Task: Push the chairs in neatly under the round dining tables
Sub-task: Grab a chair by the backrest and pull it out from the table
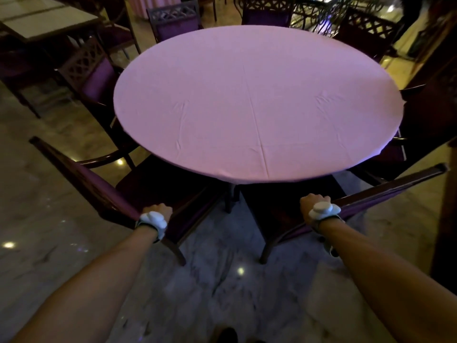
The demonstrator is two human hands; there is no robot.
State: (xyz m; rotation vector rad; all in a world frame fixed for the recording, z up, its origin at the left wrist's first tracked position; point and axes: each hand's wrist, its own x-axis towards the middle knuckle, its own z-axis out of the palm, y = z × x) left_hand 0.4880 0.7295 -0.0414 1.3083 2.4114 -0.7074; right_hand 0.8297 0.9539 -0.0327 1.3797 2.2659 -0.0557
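Note:
A round table under a pink cloth fills the middle of the view. Two dark wooden armchairs with purple padding stand at its near edge. My left hand grips the right end of the top rail of the left chair. My right hand grips the left end of the top rail of the right chair. Both chairs have their seats partly under the tabletop and are angled toward each other. A white tracker sits on each wrist.
More purple chairs ring the table: one at the left, two at the far side, others at the right. A rectangular table stands at the far left. The marble floor lies between the two near chairs.

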